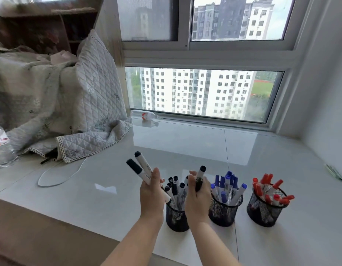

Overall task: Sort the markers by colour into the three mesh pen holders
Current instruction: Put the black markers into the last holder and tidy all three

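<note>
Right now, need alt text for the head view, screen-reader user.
Two hands hold black-capped markers over the leftmost of three mesh pen holders on a glossy white sill: the left hand grips two black markers, the right hand grips more. The left holder has black markers, the middle holder blue, the right holder red.

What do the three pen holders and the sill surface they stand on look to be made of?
The pen holders, e.g. the middle one, look like black wire mesh, probably metal: markers show through the fine grid, and the finish is matte. The sill surface looks like polished stone or glazed tile, pale grey-white: it mirrors the window brightly and shows thin joint lines. Which of the two cannot be told.
</note>
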A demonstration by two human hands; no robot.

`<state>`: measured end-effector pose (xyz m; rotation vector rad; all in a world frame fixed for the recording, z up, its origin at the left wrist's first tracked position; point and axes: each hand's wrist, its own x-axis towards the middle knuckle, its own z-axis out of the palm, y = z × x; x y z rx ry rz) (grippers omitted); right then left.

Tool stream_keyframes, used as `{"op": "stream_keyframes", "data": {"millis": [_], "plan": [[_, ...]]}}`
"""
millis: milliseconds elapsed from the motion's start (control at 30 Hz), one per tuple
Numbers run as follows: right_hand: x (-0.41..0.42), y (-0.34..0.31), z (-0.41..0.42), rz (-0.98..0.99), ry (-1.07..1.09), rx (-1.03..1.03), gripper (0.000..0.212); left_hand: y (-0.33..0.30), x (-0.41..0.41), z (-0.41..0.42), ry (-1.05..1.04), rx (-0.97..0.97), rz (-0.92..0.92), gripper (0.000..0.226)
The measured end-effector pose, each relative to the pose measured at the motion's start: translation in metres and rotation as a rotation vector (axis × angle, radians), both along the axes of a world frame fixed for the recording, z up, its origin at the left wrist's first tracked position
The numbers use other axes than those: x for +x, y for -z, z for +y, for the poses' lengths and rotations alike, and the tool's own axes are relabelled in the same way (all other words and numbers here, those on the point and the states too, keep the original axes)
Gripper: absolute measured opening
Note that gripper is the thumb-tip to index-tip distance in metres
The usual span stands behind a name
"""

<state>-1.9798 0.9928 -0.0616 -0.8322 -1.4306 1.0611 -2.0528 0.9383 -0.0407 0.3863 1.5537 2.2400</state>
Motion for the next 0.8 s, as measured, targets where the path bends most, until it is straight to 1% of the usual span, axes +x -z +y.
{"op": "stream_keyframes", "data": {"millis": [100, 200, 300, 433, 500, 567, 633, 700, 733, 800], "plan": [[0.001, 0.007, -0.004, -0.012, 0.006, 0.022, 0.016, 0.001, 0.007, 0.005, -0.022, 0.025, -0.009, 0.035], [0.001, 0.010, -0.002, 0.001, -0.002, 0.021, 0.025, 0.007, 0.015, 0.009, 0.024, 0.008, 0.008, 0.034], [0.005, 0.012, -0.001, 0.000, -0.048, -0.027, 0.022, 0.021, 0.019, 0.008, 0.079, -0.076, 0.107, 0.037], [0.018, 0.014, -0.002, -0.055, -0.031, 0.026, 0.024, 0.030, 0.027, 0.004, 0.098, -0.082, 0.259, 0.039], [0.024, 0.013, -0.004, -0.073, -0.007, 0.050, 0.025, 0.032, 0.031, 0.002, 0.125, -0.066, 0.280, 0.032], [0.029, 0.014, -0.005, -0.082, 0.002, 0.069, 0.021, 0.036, 0.034, 0.001, 0.168, -0.062, 0.270, 0.023], [0.035, 0.015, -0.005, -0.109, -0.004, 0.096, 0.016, 0.039, 0.038, -0.001, 0.226, -0.095, 0.254, 0.023], [0.041, 0.015, -0.006, -0.160, -0.003, 0.116, 0.016, 0.040, 0.043, -0.002, 0.282, -0.134, 0.271, 0.026], [0.044, 0.014, -0.005, -0.191, 0.004, 0.124, 0.020, 0.040, 0.046, -0.003, 0.301, -0.147, 0.293, 0.028], [0.049, 0.010, -0.005, -0.242, 0.019, 0.162, 0.037, 0.041, 0.050, -0.003, 0.325, -0.157, 0.330, 0.033]]}}
